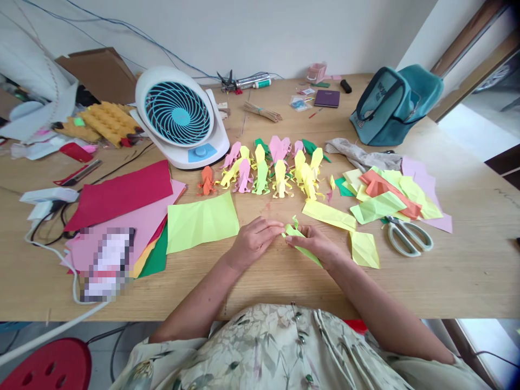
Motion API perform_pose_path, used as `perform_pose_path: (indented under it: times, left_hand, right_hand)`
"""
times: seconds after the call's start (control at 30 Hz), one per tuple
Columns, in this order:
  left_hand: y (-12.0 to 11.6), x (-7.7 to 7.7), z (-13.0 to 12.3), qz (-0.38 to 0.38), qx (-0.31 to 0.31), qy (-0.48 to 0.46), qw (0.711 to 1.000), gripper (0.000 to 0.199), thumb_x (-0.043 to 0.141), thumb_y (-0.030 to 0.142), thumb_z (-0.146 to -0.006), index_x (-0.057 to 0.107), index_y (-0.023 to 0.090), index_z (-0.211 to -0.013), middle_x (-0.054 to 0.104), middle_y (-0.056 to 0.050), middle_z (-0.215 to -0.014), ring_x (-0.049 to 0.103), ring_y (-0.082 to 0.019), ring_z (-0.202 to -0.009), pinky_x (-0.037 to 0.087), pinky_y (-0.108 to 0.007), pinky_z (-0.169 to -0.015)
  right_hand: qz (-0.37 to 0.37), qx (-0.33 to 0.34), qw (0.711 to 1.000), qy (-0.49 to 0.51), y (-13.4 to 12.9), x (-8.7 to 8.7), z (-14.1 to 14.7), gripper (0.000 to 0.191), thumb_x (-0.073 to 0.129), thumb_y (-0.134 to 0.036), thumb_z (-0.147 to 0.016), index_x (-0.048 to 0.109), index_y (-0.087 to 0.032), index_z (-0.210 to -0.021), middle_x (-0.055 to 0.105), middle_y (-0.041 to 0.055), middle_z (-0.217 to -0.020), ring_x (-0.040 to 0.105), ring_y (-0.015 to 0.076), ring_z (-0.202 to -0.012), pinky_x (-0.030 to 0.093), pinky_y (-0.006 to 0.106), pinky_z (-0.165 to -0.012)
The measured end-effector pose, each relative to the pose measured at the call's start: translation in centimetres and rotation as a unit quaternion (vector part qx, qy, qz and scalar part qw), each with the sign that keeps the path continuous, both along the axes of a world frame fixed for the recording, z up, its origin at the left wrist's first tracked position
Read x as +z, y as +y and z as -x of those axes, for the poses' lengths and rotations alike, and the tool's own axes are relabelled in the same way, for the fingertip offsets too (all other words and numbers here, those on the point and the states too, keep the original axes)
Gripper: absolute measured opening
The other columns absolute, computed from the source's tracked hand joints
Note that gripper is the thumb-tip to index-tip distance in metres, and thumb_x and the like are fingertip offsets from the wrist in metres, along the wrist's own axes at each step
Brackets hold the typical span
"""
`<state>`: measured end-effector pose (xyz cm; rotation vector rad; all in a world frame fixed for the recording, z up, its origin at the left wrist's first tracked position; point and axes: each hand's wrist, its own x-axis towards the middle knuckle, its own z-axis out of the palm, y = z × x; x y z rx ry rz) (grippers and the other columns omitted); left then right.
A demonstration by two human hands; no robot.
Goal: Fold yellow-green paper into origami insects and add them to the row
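Near the table's front middle, my right hand [312, 242] holds a partly folded light green paper piece [303, 246] between thumb and fingers. My left hand [257, 238] has its fingers pressed together, the tips touching the left end of that piece. Beyond my hands stand several folded paper figures in yellow, pink, green and orange, among them a light green figure [261, 177] and an orange figure [207, 181]. A flat light green sheet [203, 221] with creases lies left of my left hand. Right of my hands are a yellow strip [330, 215] and a yellow square [364, 249].
A white fan [179, 111] stands at the back left, above stacked coloured sheets [122, 197] and a blurred phone [108, 265]. At right lie scissors [409, 236] and loose coloured papers [379, 203]. A teal bag [390, 108] is behind them.
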<state>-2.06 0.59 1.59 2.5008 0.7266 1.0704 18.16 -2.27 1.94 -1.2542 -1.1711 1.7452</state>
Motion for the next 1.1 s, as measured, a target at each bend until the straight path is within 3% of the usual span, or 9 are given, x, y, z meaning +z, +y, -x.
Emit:
perform_pose_path:
  times: [0.23,0.4,0.53,0.7,0.87,1.1]
  left_hand:
    - [0.5,0.6,0.3,0.015,-0.035,0.025,0.999,0.018,0.05,0.017,-0.097,0.066,0.02,-0.104,0.069,-0.007,-0.103,0.062,-0.016,-0.096,0.049,-0.029,-0.084]
    - [0.4,1.0,0.2,-0.021,-0.009,0.091,0.996,0.015,0.049,0.02,-0.098,0.065,0.019,-0.098,0.073,-0.005,-0.101,0.063,-0.016,-0.091,0.044,-0.032,-0.082]
    - [0.1,0.8,-0.1,-0.021,0.023,0.086,0.996,0.012,0.051,0.02,-0.096,0.063,0.019,-0.093,0.072,-0.004,-0.091,0.061,-0.016,-0.083,0.043,-0.031,-0.079]
    - [-0.4,0.3,-0.8,0.074,0.042,-0.003,0.996,0.012,0.053,0.012,-0.091,0.062,0.018,-0.086,0.067,-0.002,-0.082,0.06,-0.014,-0.079,0.045,-0.026,-0.073]
    - [-0.4,0.5,-1.1,0.197,0.049,-0.045,0.978,0.012,0.056,0.01,-0.089,0.066,0.018,-0.088,0.068,0.0,-0.082,0.063,-0.011,-0.075,0.045,-0.021,-0.07]
    - [-0.4,0.6,-1.1,0.227,0.06,-0.039,0.971,0.009,0.059,0.01,-0.085,0.065,0.016,-0.084,0.067,0.0,-0.077,0.061,-0.011,-0.071,0.044,-0.02,-0.068]
  right_hand:
    - [-0.002,0.003,1.0,0.012,0.0,-0.3,-0.1,0.037,0.083,-0.047,-0.058,0.061,-0.018,-0.067,0.051,-0.0039,-0.064,0.04,0.0118,-0.064,0.031,0.025,-0.063]
    - [-0.015,0.016,0.999,0.023,0.0,-0.2,0.0,0.035,0.083,-0.045,-0.061,0.06,-0.019,-0.067,0.051,-0.0048,-0.064,0.04,0.0115,-0.063,0.031,0.025,-0.064]
    - [-0.048,0.02,0.998,0.022,0.0,-0.3,0.0,0.034,0.08,-0.045,-0.067,0.058,-0.02,-0.07,0.052,-0.0048,-0.068,0.042,0.0116,-0.064,0.033,0.025,-0.065]
    - [-0.147,0.009,0.988,-0.048,-0.2,-0.7,0.0,0.024,0.071,-0.038,-0.079,0.056,-0.02,-0.078,0.052,-0.0035,-0.073,0.044,0.0128,-0.068,0.034,0.025,-0.065]
    - [-0.253,-0.041,0.953,-0.163,-0.3,-0.9,0.5,0.019,0.063,-0.027,-0.083,0.05,-0.02,-0.071,0.046,-0.0023,-0.071,0.044,0.0132,-0.067,0.033,0.026,-0.061]
    - [-0.345,-0.064,0.907,-0.232,-0.5,-0.7,1.2,0.026,0.06,-0.017,-0.082,0.041,-0.021,-0.065,0.042,-0.0027,-0.071,0.045,0.0121,-0.063,0.033,0.026,-0.059]
